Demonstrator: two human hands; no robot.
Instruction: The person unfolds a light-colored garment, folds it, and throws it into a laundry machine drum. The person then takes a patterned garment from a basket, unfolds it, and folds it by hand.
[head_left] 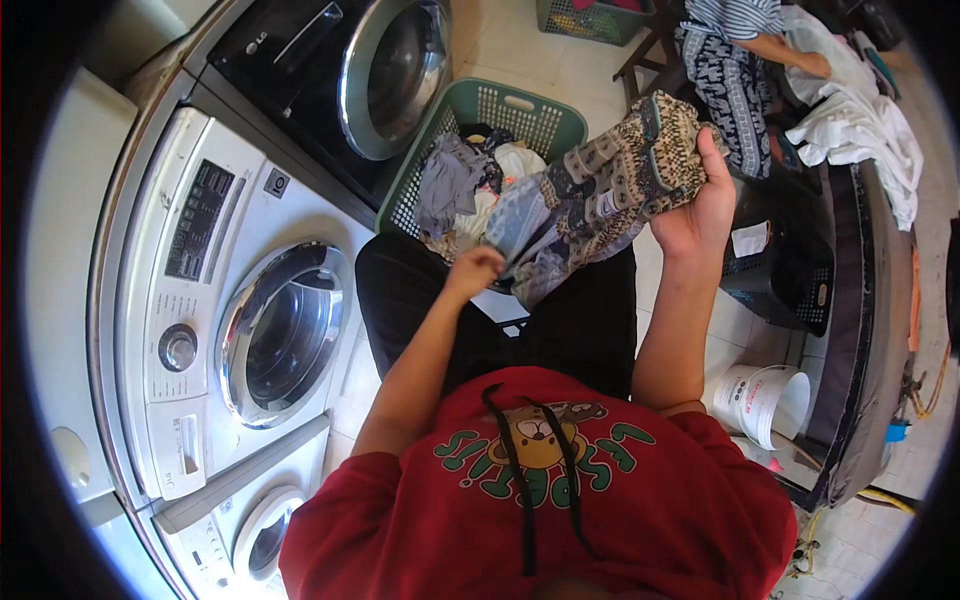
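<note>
A patterned garment (610, 175) in beige, black and grey-blue is stretched up and to the right across my lap. My right hand (697, 205) grips its gathered upper end, with the thumb over the cloth. Lower down, my left hand (476, 272) has its fingers drawn together at the garment's other edge, where the paler inner side shows; the fingertips are partly hidden. Just beyond the garment stands a green laundry basket (545, 118) holding crumpled clothes, among them a grey piece (450, 185) and a white piece (518, 160).
To the left are a white washing machine (225, 210) and a black front-loading machine (300, 75). A dark basket (800, 300) and a white bucket (750, 400) stand at right. Another person (735, 60) handles white cloth (860, 140) at upper right.
</note>
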